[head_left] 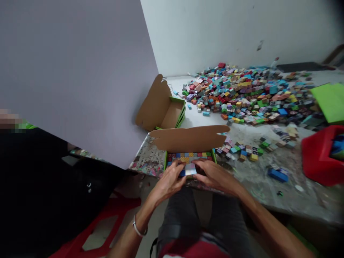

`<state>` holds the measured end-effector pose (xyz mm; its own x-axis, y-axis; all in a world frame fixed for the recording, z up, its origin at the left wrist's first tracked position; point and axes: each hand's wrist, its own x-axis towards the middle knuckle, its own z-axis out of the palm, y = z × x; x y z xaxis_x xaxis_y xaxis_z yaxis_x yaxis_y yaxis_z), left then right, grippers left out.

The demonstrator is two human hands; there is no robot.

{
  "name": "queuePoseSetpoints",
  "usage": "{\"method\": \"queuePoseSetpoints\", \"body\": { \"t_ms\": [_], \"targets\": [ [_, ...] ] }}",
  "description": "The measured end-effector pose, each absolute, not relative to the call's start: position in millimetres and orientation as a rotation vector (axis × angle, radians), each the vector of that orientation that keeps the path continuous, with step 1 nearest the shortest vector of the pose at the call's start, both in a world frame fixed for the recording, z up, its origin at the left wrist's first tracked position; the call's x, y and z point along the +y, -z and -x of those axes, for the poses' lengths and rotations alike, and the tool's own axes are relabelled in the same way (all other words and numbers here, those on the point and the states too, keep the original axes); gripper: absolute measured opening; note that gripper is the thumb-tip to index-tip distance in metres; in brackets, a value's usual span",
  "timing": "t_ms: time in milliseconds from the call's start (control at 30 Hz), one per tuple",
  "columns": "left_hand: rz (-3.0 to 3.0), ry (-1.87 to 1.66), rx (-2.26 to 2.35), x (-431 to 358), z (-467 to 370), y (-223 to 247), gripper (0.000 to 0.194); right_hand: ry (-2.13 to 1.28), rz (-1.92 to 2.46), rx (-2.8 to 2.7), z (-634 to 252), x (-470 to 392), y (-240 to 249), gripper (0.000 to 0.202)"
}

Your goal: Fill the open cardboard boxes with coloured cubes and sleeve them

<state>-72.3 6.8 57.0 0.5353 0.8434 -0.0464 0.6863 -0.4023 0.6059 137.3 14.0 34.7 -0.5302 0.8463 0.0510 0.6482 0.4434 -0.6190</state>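
Between my left hand (172, 179) and my right hand (208, 172) is a short row of small blocks (190, 170), blue, white and greyish. The fingers of both hands press on the row from its two ends. They hold it over the near side of an open cardboard box (214, 156) with a green rim. Inside that box, rows of patterned blocks (185, 156) in red, yellow, blue and grey lie packed side by side. The brown, wavy-edged lid (189, 139) stands up at the far side. My hands cover the box's near part.
A large heap of colourful blocks (236, 89) spreads over the table's back. More green boxes (176, 109) stand open behind mine. A red bin (317, 157) and a green sheet (330, 102) lie right. A grey panel (80, 71) rises left, beside a person in black and a red stool (118, 211).
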Motion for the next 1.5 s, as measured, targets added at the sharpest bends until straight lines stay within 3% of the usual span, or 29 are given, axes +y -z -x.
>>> {"method": "queuePoseSetpoints", "body": {
  "t_ms": [200,367,500,667,867,1033,1200,1367,1500],
  "targets": [
    [-2.148,-0.391,1.338,-1,89,-46,0.039,-0.785,1.374,-2.329,-127,9,-26,0.041],
    [-2.214,-0.352,1.401,-8,84,-41,0.026,-0.885,1.506,-2.211,-121,9,-27,0.023],
    [-2.389,-0.339,1.525,-17,81,-30,0.026,-0.901,1.558,-2.174,-115,9,-27,0.02],
    [-2.532,-0.495,1.495,-30,82,-24,0.023,-0.772,1.404,-2.279,-115,2,-21,0.024],
    [-2.463,-0.438,1.589,-36,80,-37,0.016,-0.708,1.378,-2.316,-116,-6,-20,0.029],
    [-2.533,-0.533,1.687,-40,90,-23,0.038,-0.587,1.568,-2.279,-104,-17,-28,0.031],
    [-2.676,-0.685,1.504,-37,102,6,0.051,-0.486,1.643,-2.396,-85,-30,-38,0.028],
    [-2.803,-0.775,1.461,-29,92,5,0.05,-0.338,1.476,-2.005,-148,-34,-33,0.027],
    [-2.714,-0.944,1.392,-40,60,-8,0.055,-0.104,1.733,-1.583,-245,-15,-10,0.037]
  ]
}}
